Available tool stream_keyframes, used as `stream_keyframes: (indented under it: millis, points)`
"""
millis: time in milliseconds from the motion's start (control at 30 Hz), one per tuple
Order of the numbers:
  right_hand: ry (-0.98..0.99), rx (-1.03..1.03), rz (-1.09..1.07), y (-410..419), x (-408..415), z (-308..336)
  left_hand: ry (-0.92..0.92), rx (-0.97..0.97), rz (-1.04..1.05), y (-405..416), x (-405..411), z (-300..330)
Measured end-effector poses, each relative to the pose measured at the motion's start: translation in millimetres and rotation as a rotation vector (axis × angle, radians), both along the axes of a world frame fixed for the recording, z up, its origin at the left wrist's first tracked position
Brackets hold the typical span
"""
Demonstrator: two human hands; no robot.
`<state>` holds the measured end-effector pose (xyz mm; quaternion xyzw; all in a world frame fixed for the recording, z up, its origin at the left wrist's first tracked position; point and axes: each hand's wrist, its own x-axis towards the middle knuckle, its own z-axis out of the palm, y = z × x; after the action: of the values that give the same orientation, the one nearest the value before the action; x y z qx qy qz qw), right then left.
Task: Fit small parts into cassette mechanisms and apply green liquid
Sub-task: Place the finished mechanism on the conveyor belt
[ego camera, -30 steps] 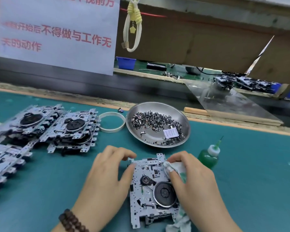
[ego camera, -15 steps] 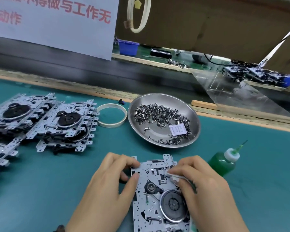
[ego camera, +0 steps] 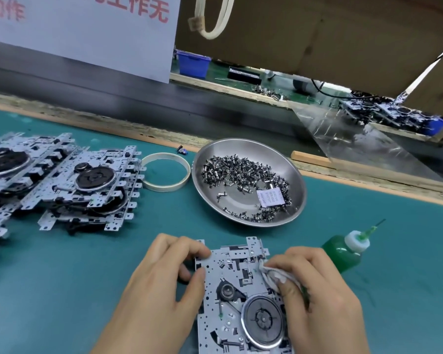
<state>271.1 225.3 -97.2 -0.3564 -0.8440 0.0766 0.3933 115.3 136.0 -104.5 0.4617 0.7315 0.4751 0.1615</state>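
Note:
A silver cassette mechanism [ego camera: 237, 297] with a round flywheel lies flat on the teal mat in front of me. My left hand [ego camera: 161, 284] grips its left edge, fingers curled over the top corner. My right hand [ego camera: 315, 290] pinches a white cloth [ego camera: 271, 273] and presses it on the mechanism's upper right part. A green liquid bottle [ego camera: 343, 251] with a white cap and needle tip lies just right of my right hand. A steel dish [ego camera: 289, 172] holding several small metal parts and a paper label sits behind the mechanism.
Stacked cassette mechanisms [ego camera: 62, 182] fill the left of the mat. A white tape ring [ego camera: 166, 171] lies between them and the dish. A clear plastic sheet [ego camera: 363, 139] and a wooden strip [ego camera: 310, 157] border the far right edge. A paper sign [ego camera: 82, 29] hangs behind.
The view has tilted down and left a little. My right hand has shifted the cloth slightly on the mechanism's upper right; my left hand keeps its grip on the left edge.

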Motion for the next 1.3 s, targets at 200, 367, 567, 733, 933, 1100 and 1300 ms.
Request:
stream_keyframes:
  millis: [200,367,567,733,933,1100,1300]
  points:
    - [-0.102,0.119,0.040,0,-4,3,-0.009,0.003,-0.008,-1,1,1]
    - [-0.127,0.139,0.031,0,-1,1,-0.003,-0.008,-0.001,-1,0,1]
    - [-0.065,0.129,0.003,-4,5,-4,-0.014,-0.023,-0.018,-1,1,2]
    - [-0.080,0.128,0.017,-3,4,-4,0.001,-0.029,-0.022,-3,0,1]
    - [-0.047,0.100,0.006,-4,1,-3,-0.025,-0.045,-0.033,-2,0,4]
    - [0.139,0.010,-0.008,-5,0,0,-0.181,-0.090,-0.011,-2,1,7]
    - [0.192,-0.016,-0.058,-4,0,3,-0.457,-0.221,-0.010,1,1,13]
